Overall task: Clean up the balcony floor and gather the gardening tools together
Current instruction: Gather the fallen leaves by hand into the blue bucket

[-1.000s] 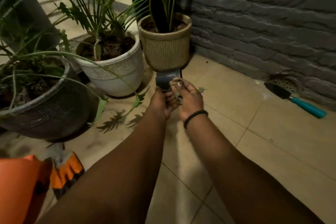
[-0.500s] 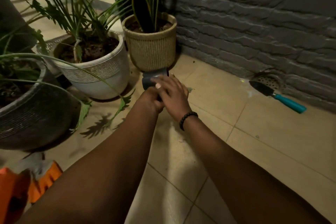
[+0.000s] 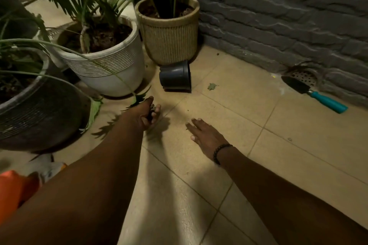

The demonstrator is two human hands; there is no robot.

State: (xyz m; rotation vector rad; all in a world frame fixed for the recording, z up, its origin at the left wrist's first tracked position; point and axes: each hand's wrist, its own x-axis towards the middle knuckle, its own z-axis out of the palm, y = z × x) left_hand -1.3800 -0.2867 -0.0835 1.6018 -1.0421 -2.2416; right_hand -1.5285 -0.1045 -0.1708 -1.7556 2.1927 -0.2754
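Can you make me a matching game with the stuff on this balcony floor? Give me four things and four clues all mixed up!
Things:
1. trowel
2. small dark pot
3. left hand
4. right hand

Clues:
A. lying on its side by the beige ribbed planter
B. open, fingers spread above the tiles
C. has a teal handle, lies near the drain
D. holding bits of plant debris

Pairs: 1-C, 2-A, 3-D, 4-B

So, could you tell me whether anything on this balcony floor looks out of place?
Yes. A small dark pot lies tipped on its side before the woven planter; a dry leaf sits loose beside it; a trowel lies by the drain.
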